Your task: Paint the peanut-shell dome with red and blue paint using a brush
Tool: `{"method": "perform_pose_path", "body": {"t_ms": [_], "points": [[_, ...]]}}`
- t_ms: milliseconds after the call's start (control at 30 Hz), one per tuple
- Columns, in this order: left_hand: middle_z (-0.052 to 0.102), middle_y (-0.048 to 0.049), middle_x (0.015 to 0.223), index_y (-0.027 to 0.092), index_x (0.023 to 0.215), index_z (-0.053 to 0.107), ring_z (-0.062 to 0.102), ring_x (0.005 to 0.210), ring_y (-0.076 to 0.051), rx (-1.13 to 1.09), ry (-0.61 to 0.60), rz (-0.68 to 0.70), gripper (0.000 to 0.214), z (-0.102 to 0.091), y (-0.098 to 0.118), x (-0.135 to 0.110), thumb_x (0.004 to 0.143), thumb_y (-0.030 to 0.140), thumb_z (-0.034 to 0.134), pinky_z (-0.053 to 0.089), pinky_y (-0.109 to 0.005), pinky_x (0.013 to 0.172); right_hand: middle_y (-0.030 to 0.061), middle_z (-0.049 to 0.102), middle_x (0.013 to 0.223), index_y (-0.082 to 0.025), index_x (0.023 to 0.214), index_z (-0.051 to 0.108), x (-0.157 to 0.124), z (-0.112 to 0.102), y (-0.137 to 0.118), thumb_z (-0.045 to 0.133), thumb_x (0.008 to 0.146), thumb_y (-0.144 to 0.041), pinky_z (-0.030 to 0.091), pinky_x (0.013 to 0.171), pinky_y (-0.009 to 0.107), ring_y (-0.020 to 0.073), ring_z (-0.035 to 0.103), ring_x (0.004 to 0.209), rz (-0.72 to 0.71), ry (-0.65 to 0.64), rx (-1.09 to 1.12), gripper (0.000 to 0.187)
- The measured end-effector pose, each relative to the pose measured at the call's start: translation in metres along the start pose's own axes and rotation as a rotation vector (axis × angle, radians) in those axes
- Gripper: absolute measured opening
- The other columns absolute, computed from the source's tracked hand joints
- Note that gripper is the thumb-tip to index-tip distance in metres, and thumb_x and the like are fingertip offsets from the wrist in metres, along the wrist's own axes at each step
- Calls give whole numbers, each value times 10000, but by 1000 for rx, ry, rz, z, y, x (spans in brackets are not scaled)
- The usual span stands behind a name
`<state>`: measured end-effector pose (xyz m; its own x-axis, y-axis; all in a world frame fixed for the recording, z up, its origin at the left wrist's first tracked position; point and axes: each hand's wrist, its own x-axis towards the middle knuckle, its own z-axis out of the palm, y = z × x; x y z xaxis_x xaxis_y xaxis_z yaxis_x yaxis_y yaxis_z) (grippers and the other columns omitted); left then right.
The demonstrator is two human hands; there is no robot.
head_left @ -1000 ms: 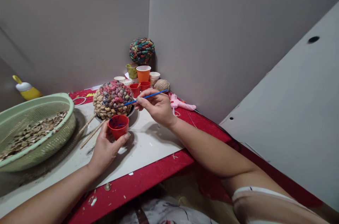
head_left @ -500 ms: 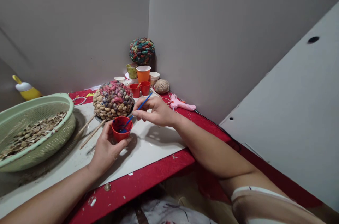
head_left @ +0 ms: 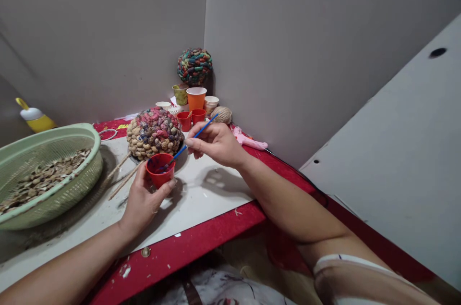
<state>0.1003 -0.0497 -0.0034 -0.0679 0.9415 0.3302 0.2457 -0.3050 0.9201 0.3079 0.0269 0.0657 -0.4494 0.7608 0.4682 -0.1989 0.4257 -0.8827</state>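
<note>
My left hand [head_left: 144, 197] is closed round a small red cup [head_left: 162, 180], which has dark blue paint inside and is tilted a little. A thin blue paintbrush [head_left: 200, 133] sits between the fingers and thumb of my right hand [head_left: 216, 144], its tip down inside the cup. Just behind the cup rests a ball covered in peanut shells [head_left: 154, 134], tan at the sides and painted pink, red and dark blue on top. Two twine-wrapped sticks [head_left: 124, 182] reach out from under it toward me.
A green basket of shells [head_left: 95, 151] stands at the left. Behind are an orange cup [head_left: 196, 99], two red cups [head_left: 184, 122], a twine ball [head_left: 222, 115] and a painted multicoloured ball [head_left: 195, 66]. A pink glue gun [head_left: 252, 143] with its cord lies right, by the grey wall.
The red cup has moved slightly left and up in my left hand. My right hand has shifted a little right and up, with the brush leaning lower and its tip still in the cup.
</note>
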Motion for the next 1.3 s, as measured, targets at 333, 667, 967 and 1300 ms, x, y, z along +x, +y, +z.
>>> {"method": "perform_pose_path", "body": {"t_ms": [333, 667, 967, 1300], "points": [[667, -69, 1194, 227, 1189, 572, 623, 1102, -238, -2, 34, -1, 503, -1, -2, -1, 793, 431, 805, 472, -413, 1011, -17, 755, 660, -193, 813, 582, 9, 13, 18, 844, 692, -559, 567, 479, 193, 123, 727, 549, -114, 369, 178, 467], [663, -82, 1187, 197, 1225, 574, 625, 1110, -239, 25, 8, 13, 547, -1, -2, 0, 791, 435, 808, 467, -376, 1008, -4, 753, 680, -193, 844, 562, 18, 4, 40, 841, 672, -604, 586, 503, 203, 130, 728, 566, -29, 347, 192, 525], [665, -74, 1181, 207, 1209, 573, 645, 1072, -230, 7, -2, -15, 555, -1, -3, 0, 760, 422, 818, 497, -361, 961, -30, 744, 634, -196, 816, 587, 15, 7, 34, 861, 651, -573, 598, 510, 205, 123, 723, 540, -32, 356, 217, 495], [724, -64, 1122, 207, 1123, 575, 703, 1006, -229, 66, -93, -69, 480, 2, 7, -2, 731, 369, 801, 560, -344, 903, -34, 744, 635, -193, 814, 597, 12, 7, 29, 834, 709, -539, 637, 549, 223, 119, 726, 540, -133, 360, 151, 433]]}}
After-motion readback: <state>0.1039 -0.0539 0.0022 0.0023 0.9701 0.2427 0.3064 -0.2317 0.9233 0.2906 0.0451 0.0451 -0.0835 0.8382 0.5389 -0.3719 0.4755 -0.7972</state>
